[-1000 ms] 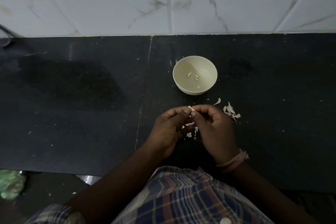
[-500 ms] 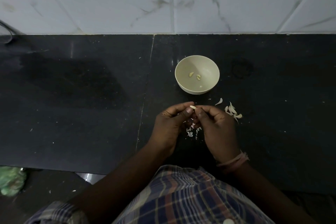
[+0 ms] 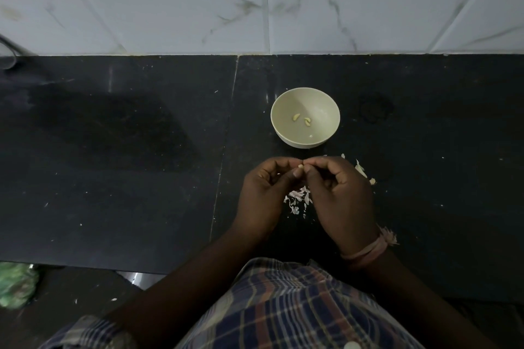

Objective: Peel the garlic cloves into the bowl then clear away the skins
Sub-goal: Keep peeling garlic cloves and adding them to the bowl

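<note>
Both hands, left hand (image 3: 262,193) and right hand (image 3: 337,195), pinch one small pale garlic clove (image 3: 300,168) above papery skins (image 3: 297,201).

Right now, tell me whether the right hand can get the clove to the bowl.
Probably yes: the right hand pinches the clove with the left hand just short of the bowl, with bare counter between.

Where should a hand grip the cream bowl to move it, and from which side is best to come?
Pinch the bowl at its left rim, thumb inside, fingers on the outer wall, coming from the left. It stands upright and open, and its rim is bare. Both hands pinch a garlic clove just in front, and skins lie on the near and right sides.
</note>
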Available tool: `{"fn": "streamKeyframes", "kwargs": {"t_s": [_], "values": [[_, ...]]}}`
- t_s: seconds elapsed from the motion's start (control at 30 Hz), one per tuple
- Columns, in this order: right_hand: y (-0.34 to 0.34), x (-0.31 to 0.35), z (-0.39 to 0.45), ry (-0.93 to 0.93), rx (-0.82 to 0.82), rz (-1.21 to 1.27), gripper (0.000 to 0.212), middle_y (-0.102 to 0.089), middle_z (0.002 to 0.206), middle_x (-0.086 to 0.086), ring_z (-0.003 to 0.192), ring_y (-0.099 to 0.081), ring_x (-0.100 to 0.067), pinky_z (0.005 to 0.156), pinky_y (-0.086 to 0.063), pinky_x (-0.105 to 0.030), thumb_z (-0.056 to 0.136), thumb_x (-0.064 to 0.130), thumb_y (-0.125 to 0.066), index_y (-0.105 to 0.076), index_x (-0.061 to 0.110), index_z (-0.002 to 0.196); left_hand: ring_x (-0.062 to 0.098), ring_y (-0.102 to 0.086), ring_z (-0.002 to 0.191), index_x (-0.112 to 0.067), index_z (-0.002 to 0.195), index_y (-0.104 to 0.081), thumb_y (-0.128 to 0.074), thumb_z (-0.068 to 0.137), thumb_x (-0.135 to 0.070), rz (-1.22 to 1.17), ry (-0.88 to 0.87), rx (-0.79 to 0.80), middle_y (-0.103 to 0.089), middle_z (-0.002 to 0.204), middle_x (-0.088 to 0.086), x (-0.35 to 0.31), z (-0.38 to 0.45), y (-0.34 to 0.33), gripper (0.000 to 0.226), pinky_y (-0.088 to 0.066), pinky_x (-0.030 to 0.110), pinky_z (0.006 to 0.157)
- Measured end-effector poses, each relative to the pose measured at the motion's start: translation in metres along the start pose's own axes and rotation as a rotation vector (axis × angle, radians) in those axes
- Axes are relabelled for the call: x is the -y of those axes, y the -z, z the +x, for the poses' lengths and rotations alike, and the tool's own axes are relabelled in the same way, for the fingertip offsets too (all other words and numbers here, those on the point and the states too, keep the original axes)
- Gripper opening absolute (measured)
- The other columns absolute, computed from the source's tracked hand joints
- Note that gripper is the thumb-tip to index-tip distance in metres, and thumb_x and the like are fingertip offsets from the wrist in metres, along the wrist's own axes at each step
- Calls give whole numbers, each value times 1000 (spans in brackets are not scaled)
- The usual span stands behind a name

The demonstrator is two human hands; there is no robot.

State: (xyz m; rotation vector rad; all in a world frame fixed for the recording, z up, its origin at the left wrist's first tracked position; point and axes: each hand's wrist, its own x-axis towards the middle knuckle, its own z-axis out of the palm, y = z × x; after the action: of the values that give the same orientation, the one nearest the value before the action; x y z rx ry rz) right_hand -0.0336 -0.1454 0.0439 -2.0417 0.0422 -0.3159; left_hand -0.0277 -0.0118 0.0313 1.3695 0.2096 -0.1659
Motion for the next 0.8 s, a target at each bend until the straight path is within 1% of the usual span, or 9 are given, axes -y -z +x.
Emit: {"fn": "streamKeyframes", "kwargs": {"t_s": [0.13,0.23,0.3,0.37,0.5,0.57,0.63,0.7,0.8], "values": [[1,1,0,8,2,-14,5,-70,89,6,83,-65,-4,72,-51,-16,92,13,-71,-74,14,96,33,-74,99,-6,104,-76,-67,94,-4,56,9,-19,-78,99,12,-6,-1,0,14,-56,55,97],[2,-2,1,6,11,-25,4,-70,89,5,81,-65,-5,72,-54,-24,91,13,-72,-74,15,95,26,-75,96,-10,104,-78,-70,94,-9,130,-20,-16,-79,97,6,-6,-1,2,13,-58,50,95],[4,-3,3,17,31,-30,5,-69,89,5,81,-65,-7,71,-54,-28,91,12,-73,-73,15,95,23,-76,95,-12,104,-79,-71,94,-10,165,-58,6,-79,96,3,-8,-2,2,13,-59,43,93],[6,-4,4,46,52,-50,6,-68,89,5,82,-65,-6,71,-53,-28,90,10,-73,-72,14,95,16,-75,94,-13,104,-80,-72,93,-10,234,-120,19,-80,95,-2,-10,-2,3,14,-59,32,87],[10,-8,8,101,97,-105,8,-66,86,3,77,-63,-8,70,-52,-29,86,6,-73,-72,12,91,0,-72,88,-20,99,-83,-76,89,-13,471,-234,10,-78,93,-12,-11,3,6,14,-52,17,80],[12,-11,10,148,133,-161,7,-64,84,1,74,-61,-12,69,-51,-31,86,5,-72,-71,11,87,-4,-69,83,-24,98,-83,-77,89,-15,625,-301,19,-77,91,-14,-12,5,7,14,-48,11,76],[13,-13,11,175,165,-208,6,-62,82,0,72,-57,-12,68,-48,-27,85,5,-72,-70,11,86,-7,-66,81,-25,99,-83,-76,89,-17,742,-343,39,-76,89,-15,-16,6,7,15,-43,5,71],[13,-15,13,179,187,-237,7,-59,80,2,70,-53,-11,66,-43,-24,84,6,-71,-69,13,84,-10,-64,78,-24,100,-82,-76,89,-16,781,-354,63,-73,86,-18,-20,6,7,15,-39,2,69],[11,-15,13,166,221,-265,10,-55,74,3,66,-51,-12,62,-43,-30,83,10,-69,-65,17,78,-16,-61,75,-22,99,-82,-75,89,-12,812,-360,87,-65,79,-27,-22,6,9,16,-37,0,68]]}}
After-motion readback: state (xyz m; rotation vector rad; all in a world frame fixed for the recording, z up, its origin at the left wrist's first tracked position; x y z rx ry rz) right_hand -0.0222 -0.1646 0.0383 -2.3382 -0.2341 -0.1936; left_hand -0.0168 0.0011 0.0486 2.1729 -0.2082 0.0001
